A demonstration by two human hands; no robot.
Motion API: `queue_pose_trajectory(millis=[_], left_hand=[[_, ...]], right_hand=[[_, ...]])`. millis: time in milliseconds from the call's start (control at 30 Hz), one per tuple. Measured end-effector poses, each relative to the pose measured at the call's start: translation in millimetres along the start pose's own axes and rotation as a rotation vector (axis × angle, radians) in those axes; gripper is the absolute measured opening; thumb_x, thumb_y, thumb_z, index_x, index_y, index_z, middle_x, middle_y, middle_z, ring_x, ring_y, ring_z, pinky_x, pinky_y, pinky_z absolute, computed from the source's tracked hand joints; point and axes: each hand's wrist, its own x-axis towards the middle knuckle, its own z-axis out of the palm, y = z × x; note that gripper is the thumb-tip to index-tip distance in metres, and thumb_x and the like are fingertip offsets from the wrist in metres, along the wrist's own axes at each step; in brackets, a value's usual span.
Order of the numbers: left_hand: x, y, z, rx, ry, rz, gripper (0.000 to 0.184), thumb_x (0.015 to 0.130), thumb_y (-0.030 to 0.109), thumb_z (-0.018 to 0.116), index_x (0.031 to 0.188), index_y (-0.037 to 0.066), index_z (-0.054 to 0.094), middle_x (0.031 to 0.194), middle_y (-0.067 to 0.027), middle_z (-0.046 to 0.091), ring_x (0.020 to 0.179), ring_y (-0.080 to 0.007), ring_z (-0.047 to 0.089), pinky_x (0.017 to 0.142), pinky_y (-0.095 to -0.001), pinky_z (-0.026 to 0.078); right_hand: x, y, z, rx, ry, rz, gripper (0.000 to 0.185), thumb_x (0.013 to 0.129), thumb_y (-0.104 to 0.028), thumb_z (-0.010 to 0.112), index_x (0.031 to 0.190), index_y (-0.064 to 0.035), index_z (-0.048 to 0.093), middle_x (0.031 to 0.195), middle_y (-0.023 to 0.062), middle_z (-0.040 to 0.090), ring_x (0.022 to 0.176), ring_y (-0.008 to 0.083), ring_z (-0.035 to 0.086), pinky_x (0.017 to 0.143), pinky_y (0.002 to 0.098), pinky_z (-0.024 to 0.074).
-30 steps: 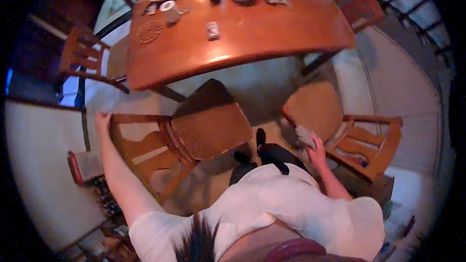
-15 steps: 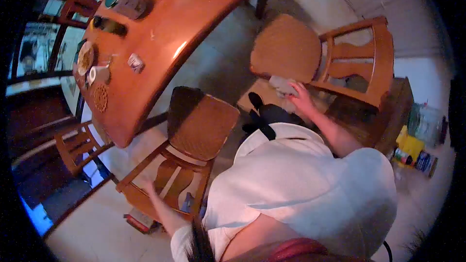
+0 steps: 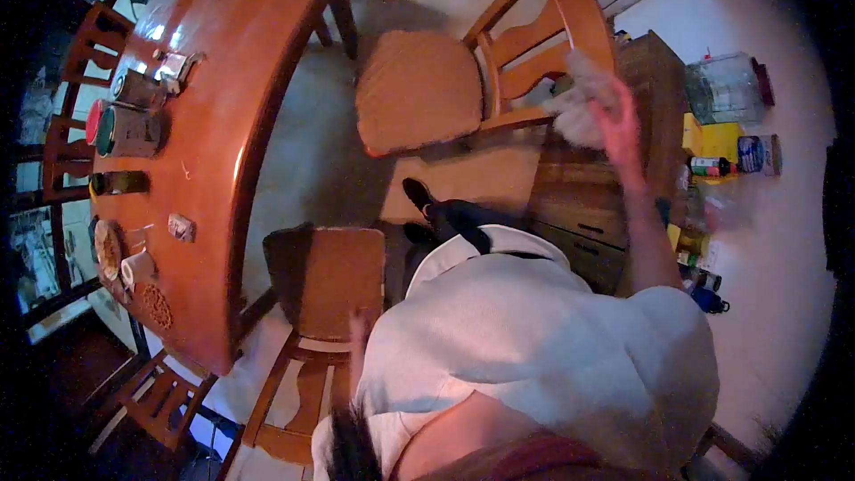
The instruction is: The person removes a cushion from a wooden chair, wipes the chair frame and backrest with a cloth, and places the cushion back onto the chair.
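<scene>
A pale, crumpled cloth (image 3: 577, 116) is held in my right hand (image 3: 617, 113), raised in front of the backrest of the right wooden chair (image 3: 419, 89). The cloth lies close to the chair's top rail; whether it touches the wood I cannot tell. My left hand (image 3: 359, 325) is low, beside the seat of the nearer wooden chair (image 3: 346, 281). Its fingers are blurred, and no object shows in it.
The wooden table (image 3: 209, 62) on the left carries jars (image 3: 134, 129), a dark bottle (image 3: 123, 182), a paper roll (image 3: 138, 268) and a plate (image 3: 109, 249). A wooden cabinet (image 3: 583, 205) stands at the right, with containers (image 3: 726, 89) beyond it.
The view has turned to the right. My right hand has risen with the cloth from near the seat to the chair's backrest. My left hand has come off the nearer chair's backrest and closer to my body.
</scene>
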Motion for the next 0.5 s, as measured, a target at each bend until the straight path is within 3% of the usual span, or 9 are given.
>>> queue_pose_trajectory(millis=[67, 100, 167, 200, 267, 333, 367, 433, 500], left_hand=[[2, 17, -41, -0.07, 0.158, 0.032, 0.029, 0.087, 0.022, 0.051, 0.109, 0.004, 0.051, 0.1, -0.0102, 0.056, 0.084, -0.0161, 0.052, 0.071, -0.0301, 0.044], [2, 26, -59, -0.099, 0.234, 0.049, 0.028, 0.087, 0.022, 0.052, 0.108, 0.004, 0.051, 0.099, -0.01, 0.056, 0.084, -0.0159, 0.052, 0.07, -0.0297, 0.044], [-3, 41, -85, -0.121, 0.348, 0.075, 0.025, 0.087, 0.023, 0.052, 0.104, 0.004, 0.052, 0.097, -0.0095, 0.056, 0.082, -0.0155, 0.052, 0.069, -0.0288, 0.044], [-7, 49, -93, -0.124, 0.386, 0.091, 0.024, 0.087, 0.023, 0.052, 0.103, 0.004, 0.052, 0.096, -0.0093, 0.056, 0.081, -0.0153, 0.052, 0.068, -0.0284, 0.044], [-14, 59, -90, -0.141, 0.416, 0.126, 0.023, 0.086, 0.023, 0.053, 0.099, 0.005, 0.053, 0.094, -0.0088, 0.057, 0.08, -0.0149, 0.052, 0.067, -0.0275, 0.044], [-17, 57, -76, -0.223, 0.383, 0.152, 0.021, 0.086, 0.023, 0.053, 0.096, 0.005, 0.054, 0.092, -0.0083, 0.057, 0.078, -0.0145, 0.052, 0.066, -0.0266, 0.043], [-18, 52, -66, -0.169, 0.37, 0.132, 0.02, 0.086, 0.023, 0.054, 0.095, 0.005, 0.054, 0.091, -0.0081, 0.057, 0.078, -0.0143, 0.052, 0.065, -0.0262, 0.043], [-15, 47, -36, 0.001, 0.35, 0.068, 0.019, 0.086, 0.024, 0.054, 0.091, 0.005, 0.055, 0.089, -0.0076, 0.057, 0.076, -0.014, 0.053, 0.064, -0.0253, 0.043], [7, 46, 6, 0.22, 0.27, 0.069, 0.019, 0.086, 0.024, 0.055, 0.088, 0.005, 0.055, 0.087, -0.0071, 0.058, 0.075, -0.0136, 0.053, 0.063, -0.0244, 0.043]], right_hand=[[27, 16, -43, -0.16, 0.234, -0.08, 0.053, 0.082, -0.021, 0.062, 0.127, -0.0049, 0.04, 0.124, 0.0128, 0.046, 0.116, 0.0233, 0.042, 0.097, 0.032, 0.0328], [37, 21, -55, -0.158, 0.236, -0.08, 0.053, 0.082, -0.021, 0.062, 0.127, -0.0049, 0.04, 0.124, 0.0128, 0.046, 0.116, 0.0233, 0.042, 0.097, 0.032, 0.0328], [54, 37, -74, -0.481, 0.298, -0.155, 0.047, 0.082, -0.021, 0.061, 0.123, -0.0046, 0.045, 0.125, 0.0145, 0.044, 0.118, 0.0258, 0.04, 0.095, 0.033, 0.0351], [68, 81, -72, -0.473, 0.299, -0.147, 0.047, 0.082, -0.021, 0.061, 0.123, -0.0046, 0.045, 0.125, 0.0145, 0.044, 0.118, 0.0258, 0.04, 0.095, 0.033, 0.0351], [93, 185, -51, -0.622, -0.224, -0.172, 0.041, 0.081, -0.009, 0.056, 0.121, -0.0045, 0.048, 0.129, 0.0146, 0.038, 0.122, 0.0282, 0.036, 0.095, 0.0347, 0.0367], [64, 153, -25, -0.453, -0.067, -0.218, 0.046, 0.077, 0.004, 0.05, 0.12, -0.0095, 0.051, 0.133, 0.0118, 0.032, 0.125, 0.0282, 0.032, 0.096, 0.0358, 0.0374], [67, 155, -22, -0.45, -0.047, -0.209, 0.046, 0.077, 0.004, 0.05, 0.12, -0.0095, 0.051, 0.133, 0.0118, 0.032, 0.125, 0.0282, 0.032, 0.096, 0.0358, 0.0374], [70, 168, -25, -0.128, -0.124, -0.169, 0.056, 0.072, 0.011, 0.047, 0.122, -0.0161, 0.051, 0.137, 0.0092, 0.026, 0.126, 0.0291, 0.03, 0.098, 0.0363, 0.0351], [60, 133, -31, -0.255, -0.116, -0.144, 0.057, 0.071, 0.01, 0.049, 0.121, -0.0177, 0.052, 0.137, 0.0089, 0.027, 0.126, 0.0298, 0.03, 0.1, 0.037, 0.0336]])
